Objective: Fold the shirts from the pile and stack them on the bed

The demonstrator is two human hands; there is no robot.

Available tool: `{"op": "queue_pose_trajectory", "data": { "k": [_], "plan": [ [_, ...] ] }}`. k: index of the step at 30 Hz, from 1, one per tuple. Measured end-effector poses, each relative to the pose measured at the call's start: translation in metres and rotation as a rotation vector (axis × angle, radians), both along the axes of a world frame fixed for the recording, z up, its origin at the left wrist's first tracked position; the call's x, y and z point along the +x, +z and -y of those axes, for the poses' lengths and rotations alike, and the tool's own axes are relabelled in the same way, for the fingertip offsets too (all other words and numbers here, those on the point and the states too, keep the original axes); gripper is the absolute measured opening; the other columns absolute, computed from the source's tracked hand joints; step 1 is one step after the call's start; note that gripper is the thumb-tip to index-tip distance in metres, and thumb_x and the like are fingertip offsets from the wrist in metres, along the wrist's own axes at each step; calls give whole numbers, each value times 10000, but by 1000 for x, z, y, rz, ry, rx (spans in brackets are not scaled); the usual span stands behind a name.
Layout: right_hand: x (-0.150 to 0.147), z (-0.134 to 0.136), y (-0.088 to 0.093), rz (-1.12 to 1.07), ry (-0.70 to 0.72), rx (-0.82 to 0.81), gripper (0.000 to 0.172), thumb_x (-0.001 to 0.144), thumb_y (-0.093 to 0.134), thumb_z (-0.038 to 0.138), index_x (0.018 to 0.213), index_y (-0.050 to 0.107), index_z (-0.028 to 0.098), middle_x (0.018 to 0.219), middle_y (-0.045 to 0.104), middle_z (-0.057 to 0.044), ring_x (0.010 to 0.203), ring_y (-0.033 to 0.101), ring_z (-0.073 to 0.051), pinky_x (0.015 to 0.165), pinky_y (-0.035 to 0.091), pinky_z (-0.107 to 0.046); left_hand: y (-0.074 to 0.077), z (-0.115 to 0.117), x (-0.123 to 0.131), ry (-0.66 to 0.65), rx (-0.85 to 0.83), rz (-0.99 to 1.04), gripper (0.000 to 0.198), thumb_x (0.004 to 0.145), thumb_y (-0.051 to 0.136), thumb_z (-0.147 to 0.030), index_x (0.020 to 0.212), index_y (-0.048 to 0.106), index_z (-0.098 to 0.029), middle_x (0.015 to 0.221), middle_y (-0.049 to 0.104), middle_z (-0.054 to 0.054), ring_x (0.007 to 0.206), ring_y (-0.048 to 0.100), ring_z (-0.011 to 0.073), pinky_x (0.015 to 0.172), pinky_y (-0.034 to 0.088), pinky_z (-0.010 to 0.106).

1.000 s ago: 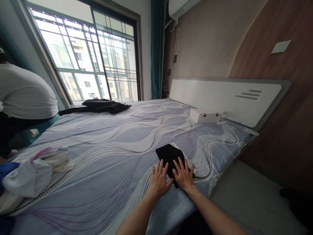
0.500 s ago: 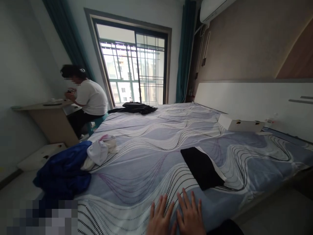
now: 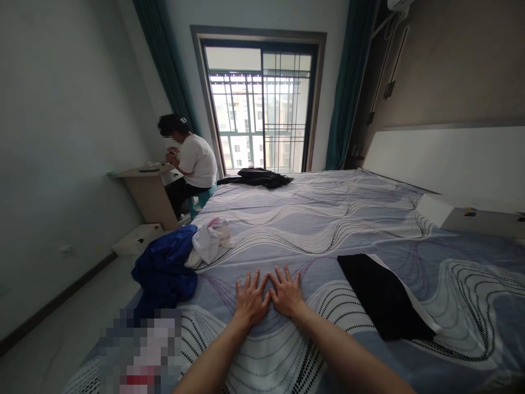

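My left hand (image 3: 251, 300) lies flat on the patterned bedsheet (image 3: 266, 366), palm down with fingers spread. Close beside it, my right hand (image 3: 286, 291) also rests palm down, fingers apart, and the two thumbs nearly meet. Neither hand holds anything. To the right of my right hand lies a flat black folded cloth (image 3: 383, 295) with a white layer along its far edge. On the left side of the bed, a blue garment (image 3: 168, 268) is bunched up against a crumpled white cloth (image 3: 205, 243).
A black garment (image 3: 262, 177) lies at the bed's far end. At the right stands a white box (image 3: 463, 213). A person (image 3: 199, 158) in a white top sits at a desk (image 3: 141, 189) by the window. Another white box (image 3: 131, 239) is on the floor.
Both my hands have moved forward over the sheet, and my forearms now show. My view has turned left, so the bed and room appear further right.
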State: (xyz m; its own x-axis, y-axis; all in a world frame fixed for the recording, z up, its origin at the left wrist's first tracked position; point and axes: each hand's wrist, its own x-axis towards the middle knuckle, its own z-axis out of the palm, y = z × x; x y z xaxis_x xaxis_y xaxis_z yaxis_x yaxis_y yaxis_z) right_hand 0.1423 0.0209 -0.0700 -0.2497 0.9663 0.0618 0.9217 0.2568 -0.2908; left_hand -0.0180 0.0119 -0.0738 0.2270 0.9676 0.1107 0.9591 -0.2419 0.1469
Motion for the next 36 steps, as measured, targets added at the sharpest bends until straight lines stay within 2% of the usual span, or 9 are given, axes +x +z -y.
{"op": "queue_pose_trajectory", "data": {
  "k": [4,7,9,14,18,22,29,33,36],
  "plan": [
    [1,-14,1,-7,23,-24,603,952,390,535,1535,308,405,1660,178,12,1519,50,-343,1111,-62,-721,6,-13,-5,-46,-45,-5,708,889,479,-444,1546,214,-440,1667,200,2,1513,156,368,1149,106,709],
    [3,-16,3,-15,15,-39,645,929,410,608,1537,289,428,1665,149,21,1520,34,-342,1107,-83,-722,15,-31,-27,-55,-52,-1,737,848,534,-548,1531,280,-436,1679,156,18,1514,144,371,1163,135,658],
    [4,-15,4,-16,19,-48,678,912,417,651,1539,281,430,1668,129,20,1520,24,-345,1105,-95,-720,20,-48,-53,53,-26,-11,726,843,526,-581,1520,340,-398,1682,140,38,1511,135,383,1161,162,624],
    [4,-13,3,-36,22,-48,691,904,424,670,1537,290,427,1669,128,18,1520,38,-343,1120,-104,-692,29,-90,-137,512,72,-88,655,832,516,-568,1412,549,-265,1658,173,141,1466,158,455,1087,251,625],
    [4,-15,2,-70,29,-37,688,903,431,669,1534,297,430,1668,132,22,1522,36,-341,1130,-116,-670,31,-104,-168,560,161,-68,544,790,562,-485,1187,697,-138,1515,409,227,1346,321,465,992,355,611],
    [3,-15,0,-70,29,-32,691,904,436,662,1537,290,427,1666,141,21,1522,43,-343,1134,-116,-665,32,-103,-150,457,256,-18,390,805,531,-367,1060,697,-124,1329,578,204,1305,377,415,1033,325,612],
    [4,-17,-7,-92,35,23,711,885,495,617,1534,330,378,1652,211,9,1519,89,-331,1175,-53,-618,47,-108,-94,265,366,215,386,935,333,-226,976,702,-121,1091,692,186,1042,627,269,960,469,424],
    [3,-19,-16,-205,-14,81,878,836,585,475,1589,203,232,1607,329,-80,1493,217,-301,1211,11,-561,44,-82,-29,-99,350,328,395,970,343,-254,890,721,-172,966,733,118,892,684,200,859,529,339],
    [8,-24,-28,-353,-54,236,817,812,598,353,1561,308,201,1511,479,-117,1406,399,-295,1215,157,-503,35,-43,27,-470,287,368,288,937,467,-266,817,725,-219,886,737,59,863,680,152,832,540,266]
  ]
}}
